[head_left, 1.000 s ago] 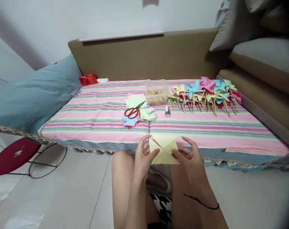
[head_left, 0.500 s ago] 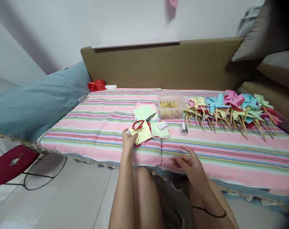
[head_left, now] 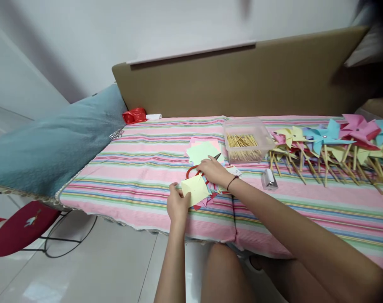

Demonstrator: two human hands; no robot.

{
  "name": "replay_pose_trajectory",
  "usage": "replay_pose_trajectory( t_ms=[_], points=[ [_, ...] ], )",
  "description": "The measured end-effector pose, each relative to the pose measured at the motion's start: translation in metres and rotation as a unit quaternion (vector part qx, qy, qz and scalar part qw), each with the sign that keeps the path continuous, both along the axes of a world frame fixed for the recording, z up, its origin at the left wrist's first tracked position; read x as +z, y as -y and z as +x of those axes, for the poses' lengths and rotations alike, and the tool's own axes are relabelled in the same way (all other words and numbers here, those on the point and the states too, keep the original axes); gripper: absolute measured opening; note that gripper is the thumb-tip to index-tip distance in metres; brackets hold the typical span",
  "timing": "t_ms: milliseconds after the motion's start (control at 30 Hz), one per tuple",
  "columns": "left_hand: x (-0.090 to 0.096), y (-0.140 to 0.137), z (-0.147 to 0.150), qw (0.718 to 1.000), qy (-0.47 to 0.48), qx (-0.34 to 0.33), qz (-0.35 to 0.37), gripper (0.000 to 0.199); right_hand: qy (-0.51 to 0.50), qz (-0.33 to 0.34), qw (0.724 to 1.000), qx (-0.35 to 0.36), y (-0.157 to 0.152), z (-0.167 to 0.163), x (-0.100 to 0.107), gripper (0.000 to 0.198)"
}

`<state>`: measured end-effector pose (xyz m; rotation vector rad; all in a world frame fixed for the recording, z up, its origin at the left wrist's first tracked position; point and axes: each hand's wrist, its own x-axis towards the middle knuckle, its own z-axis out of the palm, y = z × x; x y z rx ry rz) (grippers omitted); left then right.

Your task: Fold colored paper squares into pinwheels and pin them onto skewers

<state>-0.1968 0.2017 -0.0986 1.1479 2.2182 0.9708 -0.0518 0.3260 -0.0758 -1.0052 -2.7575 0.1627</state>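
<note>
My left hand (head_left: 178, 205) pinches a pale yellow paper square (head_left: 194, 190) by its left and lower edge, thumb on top. Over the red-handled scissors (head_left: 192, 171) lies my right hand (head_left: 214, 171), its fingers closed around the handles and covering most of them. The dark blade tip (head_left: 217, 156) shows beyond the knuckles. Behind that hand lies a light green paper sheet (head_left: 204, 152) on top of pink ones. Pink and red paper pieces (head_left: 207, 201) stick out beneath the yellow square. A small white box (head_left: 234, 170) is partly hidden by my right wrist.
A clear plastic box (head_left: 245, 155) of thin wooden sticks stands behind my right arm. A silver-and-white stapler-like item (head_left: 269, 180) sits before it. Many-coloured paper pinwheels (head_left: 324, 136) are piled at right. A red plastic bag (head_left: 134, 115) lies far left; a red stool (head_left: 24, 227) stands below.
My right hand has moved from the front edge up and left onto the scissors. My left hand has brought the yellow paper slightly nearer and turned it flat. The view has shifted left.
</note>
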Motion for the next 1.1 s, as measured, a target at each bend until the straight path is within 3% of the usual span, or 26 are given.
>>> replay_pose_trajectory(
  t_ms=[133, 300, 400, 600, 933, 1100],
  points=[
    [-0.005, 0.002, -0.001, 1.0, -0.002, -0.011, -0.002, 0.055, 0.087, 0.037, 0.992, 0.087, -0.011, -0.015, -0.002, 0.022],
    [-0.006, 0.003, -0.002, 1.0, 0.003, -0.014, 0.002, 0.062, 0.151, 0.055, 0.98, 0.118, -0.024, -0.021, 0.011, 0.013],
    [-0.005, 0.002, -0.002, 1.0, -0.017, -0.022, -0.011, 0.062, 0.152, 0.055, 0.98, 0.112, -0.033, -0.018, 0.022, 0.009],
    [-0.007, 0.0, -0.003, 0.999, -0.031, -0.018, -0.021, 0.056, 0.115, 0.051, 0.989, 0.083, -0.04, -0.003, 0.037, 0.024],
    [-0.012, 0.002, 0.001, 0.999, -0.04, -0.006, 0.02, 0.048, 0.102, 0.027, 0.99, 0.092, -0.012, -0.013, 0.009, 0.02],
    [-0.017, 0.009, 0.0, 0.994, -0.068, -0.007, 0.08, 0.041, 0.024, 0.011, 1.0, 0.006, -0.011, 0.028, 0.019, 0.033]
  ],
)
